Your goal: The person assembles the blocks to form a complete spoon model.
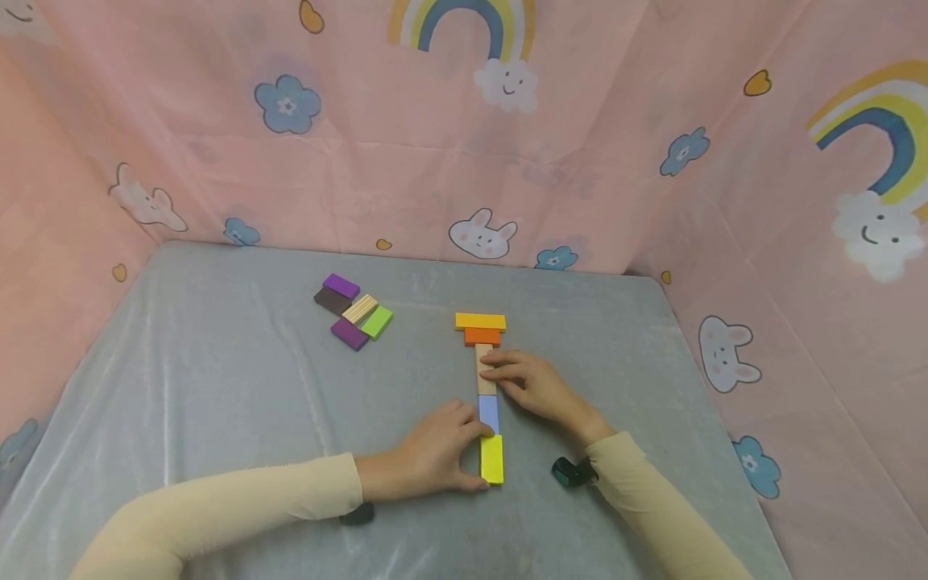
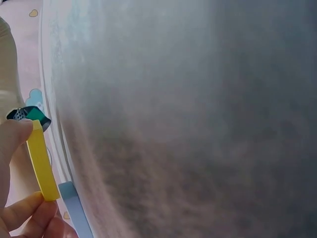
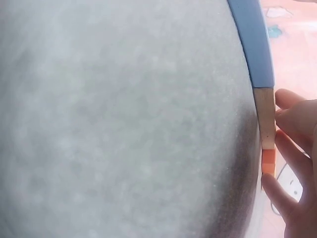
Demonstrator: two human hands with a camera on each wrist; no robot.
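My left hand (image 1: 428, 455) pinches a bright yellow block (image 1: 491, 460) lengthwise, thumb at its near end and a finger at its far end. That same yellow block (image 2: 42, 166) looks tilted in the left wrist view, close to the blue block (image 2: 75, 208). Farther up the line, my right hand (image 1: 540, 387) rests its fingertips on a plain wooden block (image 1: 484, 370). The blue block (image 1: 489, 413) lies between the wooden and yellow ones. An orange block (image 1: 482, 336) and a yellow-orange block (image 1: 480, 321) lie crosswise at the far end.
Toward the back left lies a loose group of blocks: a purple one (image 1: 341, 285), a dark brown one (image 1: 333, 301), a striped one (image 1: 360, 309), a green one (image 1: 377, 323) and a darker purple one (image 1: 350, 333). Grey cloth (image 1: 239, 387) covers the table; pink printed curtains (image 1: 362, 177) surround it.
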